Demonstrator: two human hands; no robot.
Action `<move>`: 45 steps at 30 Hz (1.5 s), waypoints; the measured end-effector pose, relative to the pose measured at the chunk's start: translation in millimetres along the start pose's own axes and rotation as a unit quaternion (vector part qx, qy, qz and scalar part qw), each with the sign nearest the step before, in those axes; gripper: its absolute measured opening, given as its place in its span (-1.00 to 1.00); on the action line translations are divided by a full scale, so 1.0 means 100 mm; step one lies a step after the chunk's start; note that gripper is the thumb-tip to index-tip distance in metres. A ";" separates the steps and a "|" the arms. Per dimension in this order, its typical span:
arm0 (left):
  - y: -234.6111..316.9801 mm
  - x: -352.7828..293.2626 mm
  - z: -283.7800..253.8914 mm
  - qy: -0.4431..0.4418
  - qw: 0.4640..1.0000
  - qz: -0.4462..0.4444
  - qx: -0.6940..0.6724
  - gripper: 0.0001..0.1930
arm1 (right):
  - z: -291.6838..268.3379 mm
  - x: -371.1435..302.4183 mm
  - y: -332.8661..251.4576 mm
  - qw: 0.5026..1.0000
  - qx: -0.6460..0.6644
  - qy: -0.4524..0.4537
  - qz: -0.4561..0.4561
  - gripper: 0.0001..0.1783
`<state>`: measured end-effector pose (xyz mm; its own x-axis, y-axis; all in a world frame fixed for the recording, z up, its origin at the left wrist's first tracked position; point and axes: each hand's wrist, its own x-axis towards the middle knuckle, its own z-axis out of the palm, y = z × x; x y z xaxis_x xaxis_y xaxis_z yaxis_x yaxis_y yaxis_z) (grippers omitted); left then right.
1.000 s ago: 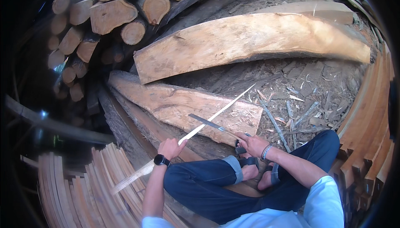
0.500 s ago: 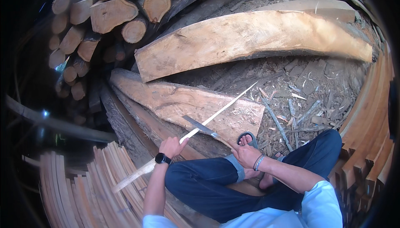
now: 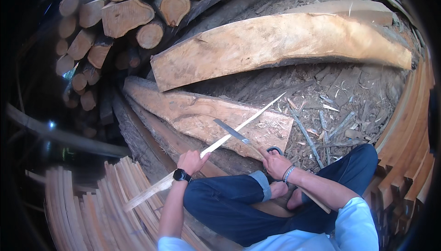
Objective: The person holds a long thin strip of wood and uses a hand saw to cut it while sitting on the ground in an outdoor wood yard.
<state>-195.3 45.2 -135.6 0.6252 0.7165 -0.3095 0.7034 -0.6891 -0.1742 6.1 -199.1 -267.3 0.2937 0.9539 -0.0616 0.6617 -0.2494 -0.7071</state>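
Observation:
My left hand [image 3: 190,162] is closed around a long, pale, peeled wooden stick [image 3: 257,114]. Its thin pointed end reaches far right above a slab, and its thicker end runs back under my left wrist. A long-handled knife [image 3: 229,130] is gripped in my right hand [image 3: 277,165]. The narrow grey blade lies across the stick, beyond my left hand. Part of the knife's wooden handle [image 3: 317,200] shows behind my right forearm. Under the stick's far half is a flat wooden slab [image 3: 183,105] with pale shavings scattered on its right end.
Beyond lies a large curved plank [image 3: 275,40]. Cut logs [image 3: 174,8] are stacked at the far left. Sawn strips stand near left [image 3: 82,209] and in a pile at right [image 3: 404,145]. Bark, chips and thin sticks [image 3: 307,136] litter the ground. My bent legs [image 3: 220,200] are close by.
My right hand and the knife have moved slightly away from me and to the right, the blade shifting along the stick towards its pointed end. My left hand keeps its hold.

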 end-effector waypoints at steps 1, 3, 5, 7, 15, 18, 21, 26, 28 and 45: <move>-0.02 -0.01 0.02 0.006 1.000 0.006 0.001 -0.24 | 0.11 0.00 -0.10 0.992 -0.112 0.043 -0.036 -0.45; -0.03 -0.01 0.10 -0.005 1.000 0.004 0.003 -0.25 | 0.09 -0.02 -0.05 0.990 -0.130 -0.019 -0.054 -0.44; -0.07 -0.03 0.12 -0.002 1.000 0.002 0.003 -0.25 | -0.24 0.03 -0.10 0.997 -0.029 -0.067 -0.011 -0.44; -0.04 -0.03 0.10 0.010 1.000 0.010 0.001 -0.25 | -0.27 0.04 -0.05 0.997 -0.026 -0.074 0.016 -0.43; -0.01 -0.03 0.03 -0.025 1.000 -0.004 0.015 -0.25 | -0.28 0.11 0.05 0.997 0.003 -0.068 0.048 -0.46; 0.07 0.02 -0.03 -0.024 1.000 0.000 0.018 -0.26 | 0.00 0.04 0.04 0.998 -0.047 0.014 -0.031 -0.49; 0.00 0.00 0.04 -0.032 0.999 -0.008 0.016 -0.26 | -0.14 0.00 -0.06 0.997 -0.058 -0.004 -0.042 -0.46; 0.07 -0.01 -0.04 -0.033 0.999 0.001 0.014 -0.26 | -0.15 0.01 0.07 0.999 0.008 -0.026 0.021 -0.46; 0.05 0.01 -0.04 -0.027 0.999 -0.007 0.017 -0.25 | 0.10 -0.04 -0.12 0.948 -0.210 0.188 -0.146 -0.46; 0.04 0.01 0.01 -0.021 1.000 -0.017 0.011 -0.23 | -0.42 0.11 -0.07 0.986 -0.151 -0.072 0.005 -0.56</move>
<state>-191.9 43.0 -137.8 0.5856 0.7353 -0.3413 0.7166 -0.6664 -0.2060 34.2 -194.2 -233.5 0.2147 0.9597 -0.1811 0.8408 -0.2760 -0.4658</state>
